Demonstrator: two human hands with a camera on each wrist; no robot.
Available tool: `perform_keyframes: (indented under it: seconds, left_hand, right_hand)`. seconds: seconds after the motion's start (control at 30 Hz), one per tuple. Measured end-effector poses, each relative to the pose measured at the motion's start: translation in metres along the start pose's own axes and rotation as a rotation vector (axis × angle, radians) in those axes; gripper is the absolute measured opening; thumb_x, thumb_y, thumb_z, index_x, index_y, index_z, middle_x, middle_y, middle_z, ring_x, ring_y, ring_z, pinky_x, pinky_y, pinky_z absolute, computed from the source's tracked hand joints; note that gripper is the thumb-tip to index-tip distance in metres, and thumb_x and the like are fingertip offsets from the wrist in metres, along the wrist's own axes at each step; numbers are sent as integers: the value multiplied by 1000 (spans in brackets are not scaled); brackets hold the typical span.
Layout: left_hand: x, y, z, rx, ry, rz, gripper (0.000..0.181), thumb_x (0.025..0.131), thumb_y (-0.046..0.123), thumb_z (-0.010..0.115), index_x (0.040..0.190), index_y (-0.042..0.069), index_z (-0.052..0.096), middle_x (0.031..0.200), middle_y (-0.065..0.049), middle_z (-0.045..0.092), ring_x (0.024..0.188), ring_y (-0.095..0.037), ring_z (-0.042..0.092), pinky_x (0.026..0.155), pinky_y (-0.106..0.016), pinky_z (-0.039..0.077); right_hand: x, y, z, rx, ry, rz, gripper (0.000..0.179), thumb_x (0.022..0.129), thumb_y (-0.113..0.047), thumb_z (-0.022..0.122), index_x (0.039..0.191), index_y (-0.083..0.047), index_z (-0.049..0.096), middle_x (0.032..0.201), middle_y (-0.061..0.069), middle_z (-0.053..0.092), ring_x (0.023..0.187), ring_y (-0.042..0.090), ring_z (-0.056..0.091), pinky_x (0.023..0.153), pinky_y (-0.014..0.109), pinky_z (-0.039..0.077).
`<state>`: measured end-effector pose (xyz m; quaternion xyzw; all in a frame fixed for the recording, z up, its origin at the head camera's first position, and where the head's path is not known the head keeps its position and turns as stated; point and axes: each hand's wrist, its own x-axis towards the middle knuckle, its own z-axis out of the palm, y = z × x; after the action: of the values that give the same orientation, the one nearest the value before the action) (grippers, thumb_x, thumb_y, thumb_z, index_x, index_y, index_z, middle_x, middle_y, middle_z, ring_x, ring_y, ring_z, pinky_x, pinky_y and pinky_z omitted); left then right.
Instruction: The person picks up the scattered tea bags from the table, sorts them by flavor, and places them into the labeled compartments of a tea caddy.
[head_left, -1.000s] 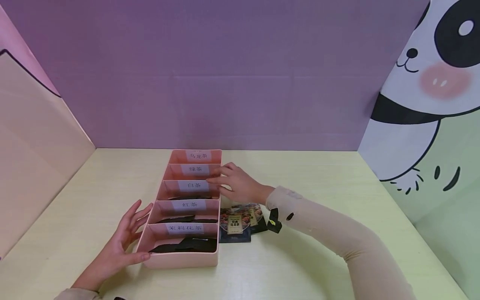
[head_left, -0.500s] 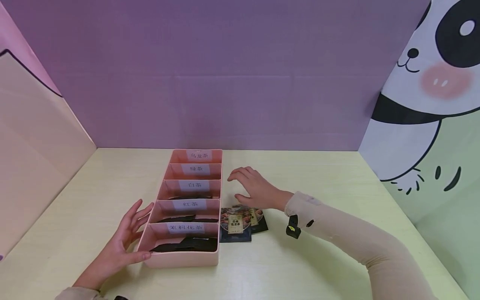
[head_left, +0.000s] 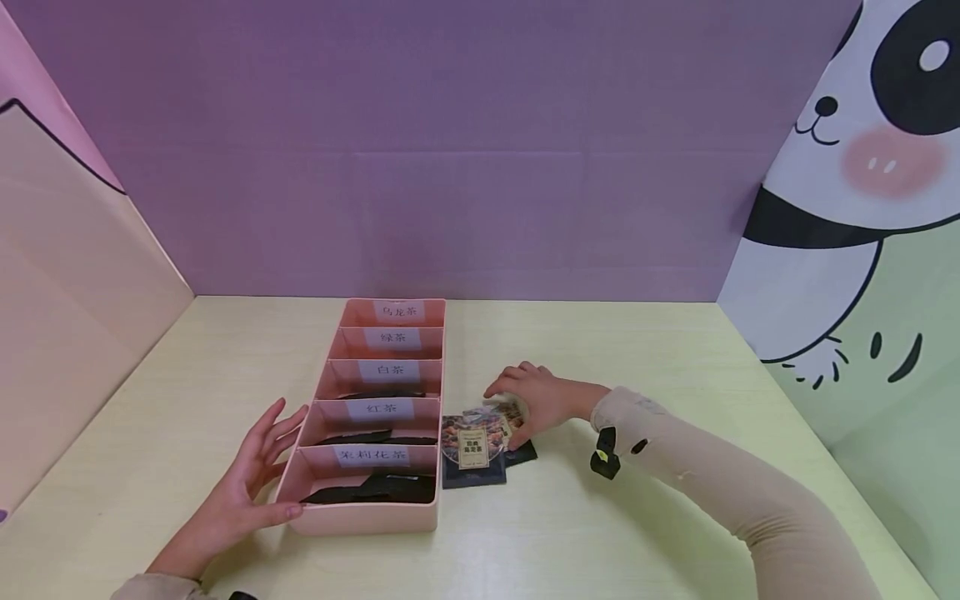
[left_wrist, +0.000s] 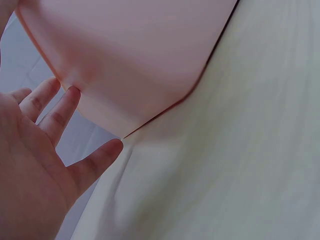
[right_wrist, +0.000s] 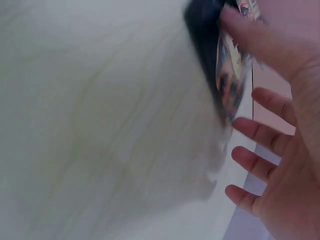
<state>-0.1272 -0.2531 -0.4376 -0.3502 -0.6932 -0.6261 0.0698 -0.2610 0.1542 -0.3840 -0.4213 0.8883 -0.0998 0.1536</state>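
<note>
A long pink divided box (head_left: 363,522) has white labels with Chinese characters along its compartments. My left hand (head_left: 240,483) rests against its near left side, fingers spread. In the left wrist view, the fingertips touch the box wall (left_wrist: 130,55). To the right of the box lie dark tea sachets: a front one (head_left: 472,475) with a cream label, and another (head_left: 522,455) partly under it. My right hand (head_left: 546,398) reaches over the rear sachet, thumb at its near side. In the right wrist view, the thumb overlaps a sachet (right_wrist: 232,87) while the other fingers are apart.
Black sachets (head_left: 397,490) lie in the nearest compartment, with more dark ones (head_left: 352,438) in the one behind. A dark edge shows in the third compartment. A purple panel (head_left: 465,167) stands behind the pale wooden table (head_left: 600,533), with printed side panels left and right.
My right hand has moved from over the box's middle compartments, right and then down toward me onto the sachets. The front sachet has shifted slightly. My left hand stays in place.
</note>
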Motion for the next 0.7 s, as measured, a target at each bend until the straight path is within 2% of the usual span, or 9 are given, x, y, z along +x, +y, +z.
perform_keyframes:
  seconds: [0.17,0.3,0.43,0.7]
  left_hand:
    - [0,0,0,-1,3,-5,121,61,-32,66,158,1,2,161,2,31,139,-4,36,97,-13,34]
    - [0,-1,0,0,3,-4,120,62,-32,66,158,1,2,161,2,31,139,-3,36,97,-13,34]
    - [0,-1,0,-6,0,1,120,62,-32,66,158,0,1,161,2,30,139,-4,36,98,-14,34]
    - [-1,-2,-1,-4,-3,-1,120,62,-32,66,158,0,1,161,1,30,139,-4,36,98,-14,34]
  right_hand:
    - [2,11,4,98,44,-15,57,76,-26,87,126,-12,63,109,1,58,98,18,45,86,37,40]
    - [0,19,1,248,70,-11,44,79,-8,83,120,-7,67,94,-3,59,90,13,55,82,30,46]
    - [-2,25,-5,357,90,1,35,83,3,75,117,-2,67,87,-2,62,80,9,62,76,27,51]
    - [-5,32,-19,386,148,8,18,87,4,70,105,2,74,90,6,72,77,12,67,73,27,54]
